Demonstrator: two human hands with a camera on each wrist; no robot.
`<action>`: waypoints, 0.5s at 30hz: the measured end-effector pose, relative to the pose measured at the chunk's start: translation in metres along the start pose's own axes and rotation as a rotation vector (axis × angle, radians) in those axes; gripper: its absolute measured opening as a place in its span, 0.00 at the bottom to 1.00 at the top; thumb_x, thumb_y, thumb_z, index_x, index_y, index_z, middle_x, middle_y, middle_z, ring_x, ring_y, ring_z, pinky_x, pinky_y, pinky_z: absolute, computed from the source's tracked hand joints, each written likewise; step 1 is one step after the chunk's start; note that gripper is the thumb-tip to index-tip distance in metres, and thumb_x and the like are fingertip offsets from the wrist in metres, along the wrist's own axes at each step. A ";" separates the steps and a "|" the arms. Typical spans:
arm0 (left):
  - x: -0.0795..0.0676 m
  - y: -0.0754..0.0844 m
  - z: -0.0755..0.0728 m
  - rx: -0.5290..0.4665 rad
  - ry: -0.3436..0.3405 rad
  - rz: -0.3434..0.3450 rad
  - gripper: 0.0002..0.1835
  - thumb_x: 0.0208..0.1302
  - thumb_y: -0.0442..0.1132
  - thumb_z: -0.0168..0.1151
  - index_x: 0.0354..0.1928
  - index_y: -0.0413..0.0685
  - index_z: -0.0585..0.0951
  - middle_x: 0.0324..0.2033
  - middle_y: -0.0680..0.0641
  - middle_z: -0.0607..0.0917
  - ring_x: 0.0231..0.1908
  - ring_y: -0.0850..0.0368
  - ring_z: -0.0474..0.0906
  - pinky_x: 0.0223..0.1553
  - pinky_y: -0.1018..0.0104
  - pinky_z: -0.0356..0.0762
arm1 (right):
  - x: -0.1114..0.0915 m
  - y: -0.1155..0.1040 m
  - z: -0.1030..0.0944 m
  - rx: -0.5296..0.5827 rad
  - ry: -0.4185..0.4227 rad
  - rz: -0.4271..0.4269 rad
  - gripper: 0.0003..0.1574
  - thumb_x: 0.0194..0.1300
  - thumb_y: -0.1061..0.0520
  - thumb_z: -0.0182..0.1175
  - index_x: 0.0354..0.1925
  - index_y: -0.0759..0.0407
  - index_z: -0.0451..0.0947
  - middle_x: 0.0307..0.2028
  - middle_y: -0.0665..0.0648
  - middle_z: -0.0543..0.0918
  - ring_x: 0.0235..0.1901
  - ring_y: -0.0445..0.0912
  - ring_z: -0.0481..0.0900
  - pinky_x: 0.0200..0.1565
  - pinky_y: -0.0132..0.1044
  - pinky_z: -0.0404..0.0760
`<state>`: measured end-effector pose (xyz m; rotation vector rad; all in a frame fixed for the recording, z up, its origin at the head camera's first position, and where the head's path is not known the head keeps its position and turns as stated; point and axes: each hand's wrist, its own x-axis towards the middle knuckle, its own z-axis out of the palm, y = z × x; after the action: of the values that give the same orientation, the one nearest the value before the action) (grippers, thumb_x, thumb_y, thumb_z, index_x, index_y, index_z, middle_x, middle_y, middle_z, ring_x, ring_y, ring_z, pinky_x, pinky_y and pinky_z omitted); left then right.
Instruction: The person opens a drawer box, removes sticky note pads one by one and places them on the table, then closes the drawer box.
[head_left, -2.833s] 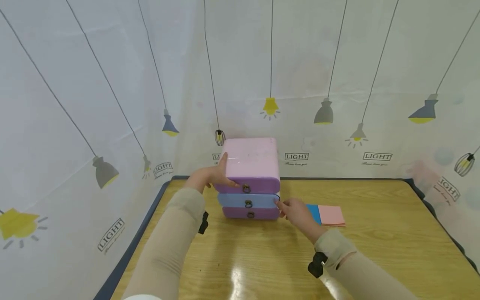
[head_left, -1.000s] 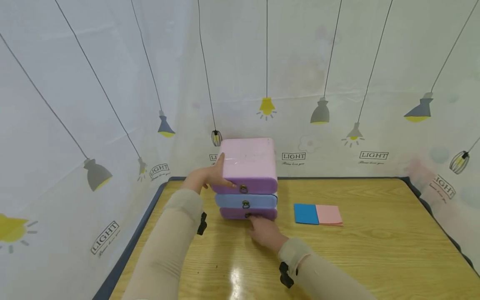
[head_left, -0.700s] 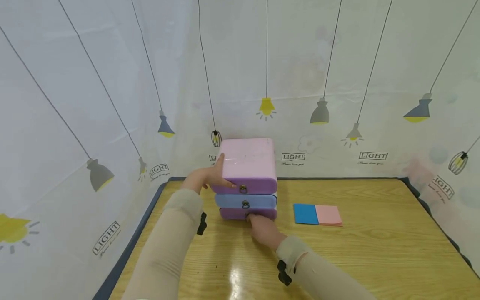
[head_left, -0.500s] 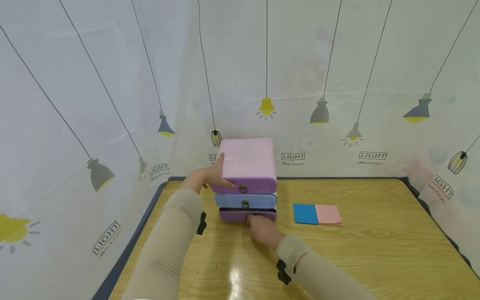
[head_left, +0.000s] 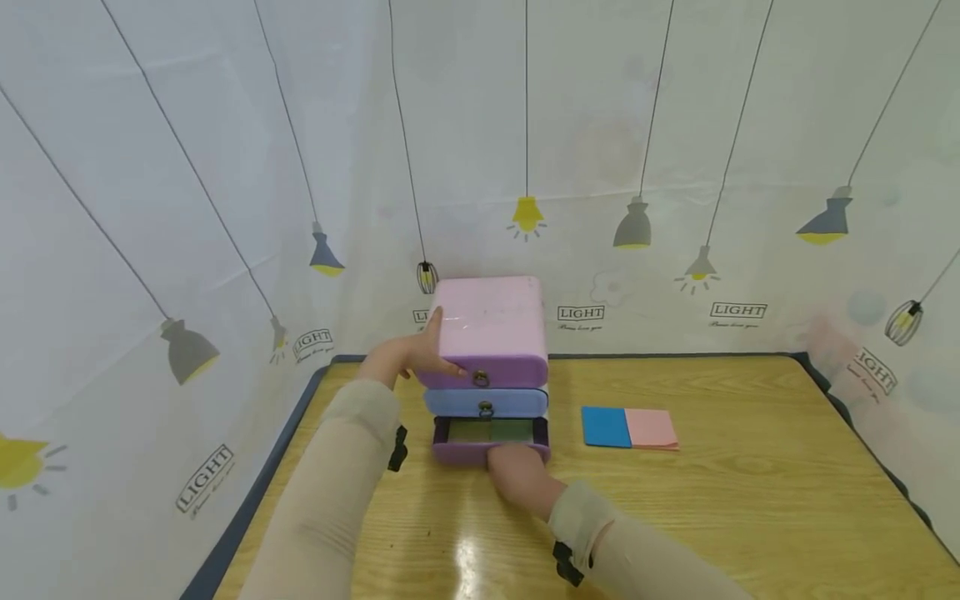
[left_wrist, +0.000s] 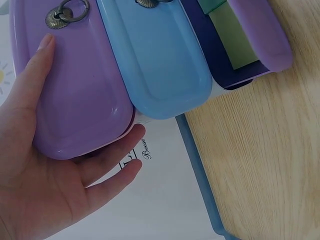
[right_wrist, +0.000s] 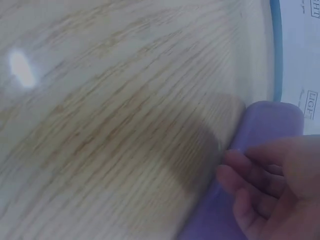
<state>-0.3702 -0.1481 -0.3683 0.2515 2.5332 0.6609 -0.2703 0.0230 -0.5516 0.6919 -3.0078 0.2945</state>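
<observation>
While gripping the bottom drawer (head_left: 459,455) with curled right hand (head_left: 520,479) (can't tell exact hold), steadies drawer box (head_left: 491,308) with left hand (head_left: 415,353), spread and unclenched. Sits near desk's (head_left: 720,500) back edge, toward back-left corner, with blue pad (head_left: 606,427) and pink pad (head_left: 652,427) to the right. Looks like drawer-opening: partly out, with green sheets (head_left: 468,431) inside. Likely calls next for firm bracing and straight pull away from back edge.
</observation>
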 end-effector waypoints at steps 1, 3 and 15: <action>0.000 0.000 0.000 0.004 0.002 -0.003 0.68 0.44 0.60 0.67 0.64 0.59 0.19 0.68 0.40 0.37 0.57 0.40 0.59 0.40 0.49 0.72 | -0.001 -0.001 -0.002 0.001 -0.007 -0.010 0.13 0.52 0.60 0.56 0.15 0.52 0.66 0.14 0.49 0.71 0.15 0.45 0.70 0.15 0.39 0.70; 0.000 0.001 0.000 0.011 0.002 -0.005 0.68 0.44 0.60 0.67 0.64 0.59 0.18 0.68 0.41 0.36 0.58 0.40 0.59 0.41 0.50 0.72 | -0.004 -0.003 -0.005 -0.003 -0.019 -0.031 0.14 0.52 0.61 0.57 0.14 0.52 0.66 0.14 0.49 0.71 0.15 0.44 0.70 0.15 0.39 0.70; 0.001 0.001 0.002 -0.010 0.012 -0.004 0.68 0.43 0.60 0.68 0.64 0.61 0.19 0.68 0.41 0.36 0.58 0.39 0.58 0.39 0.48 0.73 | -0.017 -0.017 -0.015 -0.090 -0.116 -0.119 0.16 0.52 0.66 0.55 0.13 0.53 0.66 0.15 0.49 0.70 0.16 0.41 0.66 0.15 0.37 0.69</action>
<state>-0.3702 -0.1465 -0.3698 0.2396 2.5403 0.6757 -0.2476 0.0182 -0.5354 0.9054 -3.0474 0.1172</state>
